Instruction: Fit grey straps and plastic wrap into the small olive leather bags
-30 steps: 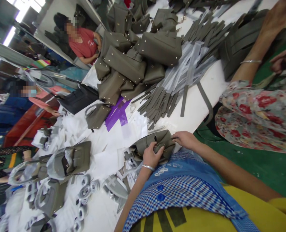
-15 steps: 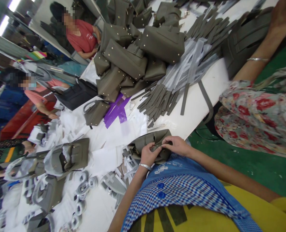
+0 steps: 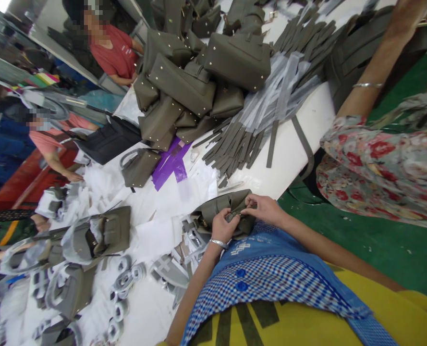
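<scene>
An olive-grey handbag [image 3: 213, 204] lies on its side at the table edge, against the blue apron at my waist. My left hand [image 3: 225, 225], with a silver bangle at the wrist, is closed on the bag's edge. Beside it my right hand [image 3: 262, 209] pinches the same edge, thumb and forefinger together. The two hands almost meet over the bag's opening. Any small part between the fingertips is too small to make out. Grey wrapped pieces [image 3: 195, 240] lie just left of the bag.
A heap of olive handbags [image 3: 184, 81] covers the far table. Bundled straps [image 3: 242, 139] lie right of purple tape [image 3: 172, 163]. Wrapped handle rolls [image 3: 121, 283] and a finished-looking bag [image 3: 115, 230] are on the left. A co-worker in a floral top [image 3: 375, 163] sits close on the right; others work across the table.
The view has shifted slightly, so the surroundings sit a little further left. My right fingers have lifted slightly and drawn into a tighter pinch; both hands stay at the bag.
</scene>
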The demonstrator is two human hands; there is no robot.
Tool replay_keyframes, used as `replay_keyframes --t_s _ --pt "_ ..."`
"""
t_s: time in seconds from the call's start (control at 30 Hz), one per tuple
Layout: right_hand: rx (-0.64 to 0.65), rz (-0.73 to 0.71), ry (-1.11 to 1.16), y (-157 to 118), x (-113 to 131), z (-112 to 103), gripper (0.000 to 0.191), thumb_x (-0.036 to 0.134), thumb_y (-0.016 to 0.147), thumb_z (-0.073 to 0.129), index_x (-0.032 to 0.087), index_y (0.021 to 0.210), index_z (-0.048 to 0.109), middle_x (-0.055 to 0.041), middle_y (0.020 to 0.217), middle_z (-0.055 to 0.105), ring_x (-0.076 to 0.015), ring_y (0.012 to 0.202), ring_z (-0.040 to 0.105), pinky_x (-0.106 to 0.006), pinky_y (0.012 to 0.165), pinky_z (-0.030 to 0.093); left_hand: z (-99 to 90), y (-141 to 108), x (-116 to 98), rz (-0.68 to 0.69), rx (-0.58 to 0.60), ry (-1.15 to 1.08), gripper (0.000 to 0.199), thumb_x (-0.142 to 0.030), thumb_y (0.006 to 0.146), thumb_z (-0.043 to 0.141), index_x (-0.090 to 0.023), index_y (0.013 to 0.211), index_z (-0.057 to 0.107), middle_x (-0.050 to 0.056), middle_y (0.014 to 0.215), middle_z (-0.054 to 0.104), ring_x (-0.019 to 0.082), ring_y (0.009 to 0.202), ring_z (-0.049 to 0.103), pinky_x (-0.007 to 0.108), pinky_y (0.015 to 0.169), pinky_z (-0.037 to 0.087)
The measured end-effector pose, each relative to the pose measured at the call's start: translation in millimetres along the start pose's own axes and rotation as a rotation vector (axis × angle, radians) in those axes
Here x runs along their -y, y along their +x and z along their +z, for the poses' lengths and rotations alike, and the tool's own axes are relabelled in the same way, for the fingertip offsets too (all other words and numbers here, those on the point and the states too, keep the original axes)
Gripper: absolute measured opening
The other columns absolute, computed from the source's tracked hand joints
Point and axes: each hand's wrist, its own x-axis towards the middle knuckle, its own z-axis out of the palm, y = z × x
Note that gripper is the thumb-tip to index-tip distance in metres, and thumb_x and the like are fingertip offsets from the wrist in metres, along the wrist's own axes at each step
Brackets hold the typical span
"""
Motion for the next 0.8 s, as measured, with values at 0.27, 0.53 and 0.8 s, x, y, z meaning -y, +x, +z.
replay_keyframes --t_s 0.27,0.53,0.8 --pt "0.059 -0.015 0.089 8.4 -21.8 10.4 0.032 0.051 0.074 0.060 0.019 0.073 0.055 0.0030 0.065 0.057 -0.0133 0.063 0.052 -0.024 0.057 0.035 -1.4 2.7 -0.8 -0.136 0.041 -0.173 0.031 -0.039 0.070 0.065 -0.011 0.084 0.065 0.000 0.063 0.061 0.013 0.060 0.055 0.021 0.056 0.042" --pt "0.083 0.035 0.054 12.4 -19.6 12.6 0.033 0.052 0.072 0.062 0.019 0.072 0.056 0.0026 0.063 0.057 -0.0134 0.061 0.051 -0.024 0.055 0.034 1.0 3.5 4.4 -0.126 0.047 -0.236 0.030 -0.036 0.069 0.065 -0.011 0.084 0.063 0.003 0.071 0.064 0.015 0.068 0.058 0.024 0.063 0.044" --pt "0.242 -0.051 -0.090 10.6 -5.3 -10.0 0.036 0.055 0.073 0.058 0.020 0.065 0.057 0.0008 0.058 0.057 -0.0166 0.059 0.054 -0.028 0.055 0.041 24.6 -8.7 8.1 -0.216 -0.083 -0.130 0.034 -0.037 0.065 0.067 -0.017 0.093 0.067 0.004 0.084 0.068 0.021 0.078 0.061 0.031 0.074 0.048"
